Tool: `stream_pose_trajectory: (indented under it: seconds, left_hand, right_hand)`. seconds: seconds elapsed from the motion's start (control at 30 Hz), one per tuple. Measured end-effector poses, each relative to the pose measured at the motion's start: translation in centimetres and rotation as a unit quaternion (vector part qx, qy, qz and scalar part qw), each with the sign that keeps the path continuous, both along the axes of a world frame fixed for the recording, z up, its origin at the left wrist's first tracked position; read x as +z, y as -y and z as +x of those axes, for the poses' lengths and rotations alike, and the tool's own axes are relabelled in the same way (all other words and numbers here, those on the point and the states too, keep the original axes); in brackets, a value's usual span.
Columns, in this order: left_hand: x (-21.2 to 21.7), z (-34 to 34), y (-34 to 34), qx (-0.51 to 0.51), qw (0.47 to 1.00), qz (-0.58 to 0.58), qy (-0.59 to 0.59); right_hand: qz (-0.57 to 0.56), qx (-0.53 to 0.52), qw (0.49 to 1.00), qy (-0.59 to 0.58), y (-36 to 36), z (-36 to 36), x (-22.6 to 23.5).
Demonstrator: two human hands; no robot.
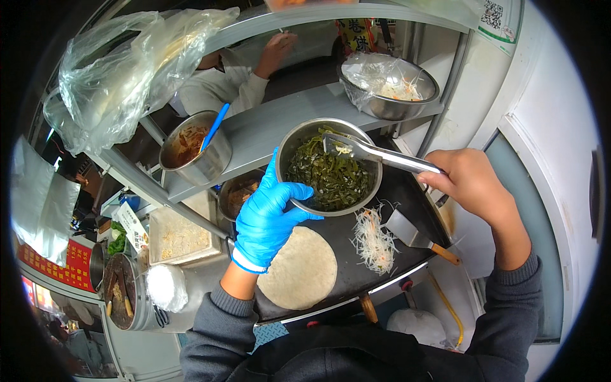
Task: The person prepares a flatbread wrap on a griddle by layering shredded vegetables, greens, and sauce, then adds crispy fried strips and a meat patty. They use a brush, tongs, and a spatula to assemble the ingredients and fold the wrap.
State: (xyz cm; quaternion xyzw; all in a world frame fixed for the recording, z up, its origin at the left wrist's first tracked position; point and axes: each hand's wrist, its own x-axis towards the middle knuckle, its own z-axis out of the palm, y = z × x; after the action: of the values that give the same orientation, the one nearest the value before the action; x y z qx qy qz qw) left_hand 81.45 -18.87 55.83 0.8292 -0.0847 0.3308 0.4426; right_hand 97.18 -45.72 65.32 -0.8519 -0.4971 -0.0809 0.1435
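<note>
My left hand [270,213], in a blue glove, grips the rim of a steel bowl [299,141] full of dark green shredded vegetable [331,178], holding it over the black griddle [347,274]. My bare right hand [468,178] holds metal tongs [375,153] whose tips reach into the bowl at its far side. Below the bowl, a round flatbread [302,267] lies on the griddle. A pile of pale shredded vegetable with orange bits [374,240] lies to its right.
A spatula with a wooden handle [417,237] rests on the griddle's right. On the shelf stand a steel pot with a blue spoon [194,149] and a plastic-lined bowl [391,86]. Another person in white [223,86] stands behind the shelf. Containers sit at the left.
</note>
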Motion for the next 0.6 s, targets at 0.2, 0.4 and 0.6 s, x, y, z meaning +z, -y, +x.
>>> stream_pose_trajectory:
  seconds: [0.2,0.4,0.6]
  left_hand:
    - [-0.04,0.14,0.31,-0.030,0.998,-0.049,-0.003]
    - [-0.14,0.02,0.10,0.014,1.000,-0.003,-0.009]
    - [-0.05,-0.19,0.31,0.037,0.999,0.032,0.001]
  right_hand:
    - [0.000,-0.013,1.000,-0.022,0.27,-0.16,0.34]
    - [0.003,-0.008,1.000,-0.027,0.37,0.07,0.13]
    - [0.020,0.001,0.999,-0.031,0.65,0.04,0.85]
